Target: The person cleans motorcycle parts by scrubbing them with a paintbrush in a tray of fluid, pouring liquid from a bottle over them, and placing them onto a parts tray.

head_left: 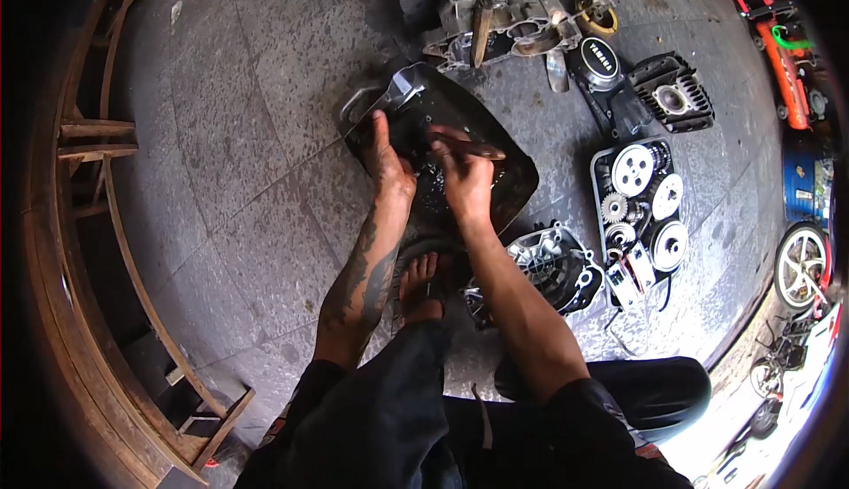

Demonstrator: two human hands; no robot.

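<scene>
A black basin (pixel 517 166) with wet, shiny patches inside rests on the floor in front of me. Over it, my right hand (pixel 467 184) is closed around a dark reddish tool (pixel 478 147) with a flat handle like a paintbrush's; its working end is lost in the shade. My left hand (pixel 392 171) is over the basin's left side, thumb stretched forward and the other fingers curled and mostly hidden. What they hold, against the dark basin, I cannot make out. My bare foot (pixel 418 284) is just below the basin.
An engine case (pixel 557 263) lies right of my foot. A tray (pixel 600 193) holds several gears. Beyond are a Yamaha cover (pixel 601 64), a finned cylinder part (pixel 674 95) and a larger engine block (pixel 531 34). A wooden bench (pixel 53 250) runs along the left.
</scene>
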